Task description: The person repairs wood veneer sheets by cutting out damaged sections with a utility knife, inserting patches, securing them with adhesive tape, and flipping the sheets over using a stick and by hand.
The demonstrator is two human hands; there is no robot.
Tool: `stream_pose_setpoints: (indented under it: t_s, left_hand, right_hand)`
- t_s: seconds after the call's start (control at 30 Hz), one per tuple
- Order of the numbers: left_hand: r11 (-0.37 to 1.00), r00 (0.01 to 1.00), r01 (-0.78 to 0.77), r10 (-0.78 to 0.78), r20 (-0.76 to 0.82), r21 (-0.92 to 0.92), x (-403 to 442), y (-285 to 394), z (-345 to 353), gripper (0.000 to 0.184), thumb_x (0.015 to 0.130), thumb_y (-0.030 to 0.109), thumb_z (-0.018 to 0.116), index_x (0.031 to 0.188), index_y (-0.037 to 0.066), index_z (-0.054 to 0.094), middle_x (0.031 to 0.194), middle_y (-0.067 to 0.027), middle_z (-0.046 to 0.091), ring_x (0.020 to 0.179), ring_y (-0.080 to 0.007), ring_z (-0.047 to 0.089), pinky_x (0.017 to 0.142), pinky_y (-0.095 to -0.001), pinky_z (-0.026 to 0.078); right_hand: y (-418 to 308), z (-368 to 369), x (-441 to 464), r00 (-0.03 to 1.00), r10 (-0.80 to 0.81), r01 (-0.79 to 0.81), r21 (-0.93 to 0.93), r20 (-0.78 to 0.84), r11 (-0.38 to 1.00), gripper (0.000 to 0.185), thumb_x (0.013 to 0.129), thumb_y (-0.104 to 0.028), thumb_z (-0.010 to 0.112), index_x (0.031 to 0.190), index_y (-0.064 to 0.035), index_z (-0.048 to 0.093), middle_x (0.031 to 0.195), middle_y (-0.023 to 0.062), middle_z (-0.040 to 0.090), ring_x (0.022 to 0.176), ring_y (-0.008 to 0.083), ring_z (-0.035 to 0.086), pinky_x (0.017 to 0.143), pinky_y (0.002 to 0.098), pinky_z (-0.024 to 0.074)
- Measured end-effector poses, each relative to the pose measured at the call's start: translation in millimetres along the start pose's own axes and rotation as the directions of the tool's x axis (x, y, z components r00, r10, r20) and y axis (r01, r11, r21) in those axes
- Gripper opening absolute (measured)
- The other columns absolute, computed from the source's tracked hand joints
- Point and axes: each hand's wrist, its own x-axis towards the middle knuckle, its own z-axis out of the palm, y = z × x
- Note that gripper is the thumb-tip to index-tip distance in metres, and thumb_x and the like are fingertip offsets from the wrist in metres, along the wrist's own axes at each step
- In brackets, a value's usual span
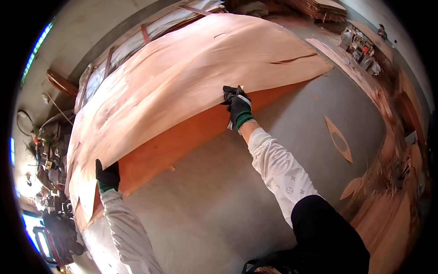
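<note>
A large, wavy sheet of wood veneer (182,68) spans the upper middle of the view, its near edge raised off what lies under it. Black gloves with green cuffs cover both hands. My left hand (108,176) is closed on the sheet's near edge at the lower left, fingers partly hidden beneath. Farther right, my right hand (237,102) pinches the same edge. A small pale and dark object shows at the right hand, too small to name. Below the lifted edge, an orange-toned veneer surface (155,153) lies in shadow.
Grey floor (205,201) stretches below the sheet. A pointed veneer scrap with a hole (339,139) lies on the right, near piled veneer strips (388,169). Stacked sheets (317,9) stand at the back. Clutter (50,169) lines the left wall; assorted items (360,48) sit upper right.
</note>
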Motion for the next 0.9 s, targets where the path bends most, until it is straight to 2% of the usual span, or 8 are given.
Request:
stream_pose_setpoints:
  t_s: [0.1,0.23,0.3,0.37,0.43,0.5,0.7,0.9]
  left_hand:
    - [0.986,0.98,-0.14,0.125,-0.152,-0.094,56.6,30.4,-67.6,0.043,0.092,0.026,0.058,0.125,-0.002,0.051,0.12,-0.018,0.06,0.114,-0.0358,0.056,0.1,-0.0503,0.047]
    - [0.971,0.943,-0.223,0.238,-0.232,0.089,31.6,2.8,-91.8,0.036,0.092,0.013,0.056,0.126,0.003,0.051,0.123,-0.0198,0.057,0.114,-0.0379,0.054,0.101,-0.0554,0.046]
    - [0.989,0.957,-0.137,0.118,-0.265,-0.052,18.4,-24.3,-114.9,0.031,0.093,0.012,0.055,0.123,0.003,0.052,0.122,-0.0174,0.058,0.114,-0.0361,0.054,0.1,-0.0545,0.047]
    - [0.988,0.96,-0.133,0.109,-0.259,-0.077,5.6,-60.4,-148.6,0.025,0.095,0.015,0.053,0.117,0.004,0.056,0.116,-0.0143,0.06,0.106,-0.0313,0.058,0.096,-0.0506,0.05]
    - [0.991,0.929,-0.129,0.106,-0.353,-0.041,-23.1,-81.1,-139.6,0.026,0.096,0.021,0.053,0.116,0.005,0.056,0.112,-0.0122,0.06,0.105,-0.0296,0.057,0.09,-0.051,0.053]
    - [0.989,0.93,-0.127,0.143,-0.339,0.07,-41.8,-106.2,-155.5,0.027,0.097,0.026,0.054,0.115,0.007,0.056,0.112,-0.0112,0.059,0.105,-0.0295,0.056,0.088,-0.0511,0.054]
    - [0.987,0.875,-0.073,-0.004,-0.484,-0.141,-156.2,-148.2,-113.6,0.034,0.091,0.027,0.063,0.119,0.009,0.054,0.117,-0.0097,0.06,0.109,-0.0311,0.057,0.092,-0.0539,0.05]
    - [0.991,0.828,-0.045,-0.033,-0.559,-0.126,-340.5,-181.7,-73.6,0.031,0.087,0.012,0.064,0.117,0.004,0.056,0.112,-0.0124,0.061,0.101,-0.0326,0.062,0.086,-0.0559,0.054]
  right_hand:
    - [-24.9,11.8,-13.8,1.0,0.01,-0.008,0.075,-0.027,0.997,0.025,0.081,-0.007,0.061,0.103,-0.0097,0.071,0.082,-0.0009,0.065,0.063,0.0102,0.057,0.049,0.0239,0.0413]
    - [-6.1,-3.5,-24.6,0.994,0.081,-0.085,-0.051,-0.076,0.995,0.024,0.08,-0.009,0.062,0.102,-0.0107,0.072,0.084,-0.0012,0.065,0.069,0.0113,0.059,0.055,0.0257,0.0444]
    - [59.9,-39.1,4.2,0.991,-0.13,0.128,-0.079,-0.015,0.989,0.024,0.08,-0.011,0.062,0.101,-0.0112,0.072,0.085,-0.0014,0.065,0.073,0.0118,0.059,0.062,0.0262,0.046]
    - [45.7,-48.2,-14.8,0.993,0.1,-0.11,-0.197,-0.06,0.974,0.027,0.082,-0.011,0.06,0.106,-0.0115,0.071,0.091,-0.0013,0.066,0.08,0.0119,0.059,0.071,0.0257,0.0477]
    - [67.2,-75.3,-5.0,0.998,0.037,-0.05,-0.332,-0.044,0.942,0.03,0.083,-0.011,0.061,0.112,-0.0109,0.068,0.1,-0.0009,0.066,0.085,0.0133,0.059,0.074,0.0279,0.0487]
    - [35.4,-75.7,-37.5,0.95,0.281,-0.307,-0.252,-0.134,0.918,0.034,0.084,-0.011,0.061,0.117,-0.0079,0.065,0.109,0.0014,0.065,0.096,0.0171,0.058,0.085,0.0315,0.0479]
    - [46.1,-189.2,-41.5,0.977,0.139,-0.096,-0.252,0.16,0.963,0.042,0.086,-0.011,0.061,0.127,-0.0051,0.058,0.128,0.0056,0.058,0.118,0.0222,0.052,0.1,0.0341,0.0407]
    - [-27.7,-279.3,-155.6,0.972,0.232,-0.229,-0.364,-0.036,0.903,0.041,0.089,-0.026,0.063,0.123,-0.0027,0.057,0.116,0.0073,0.06,0.108,0.0207,0.055,0.096,0.034,0.0424]
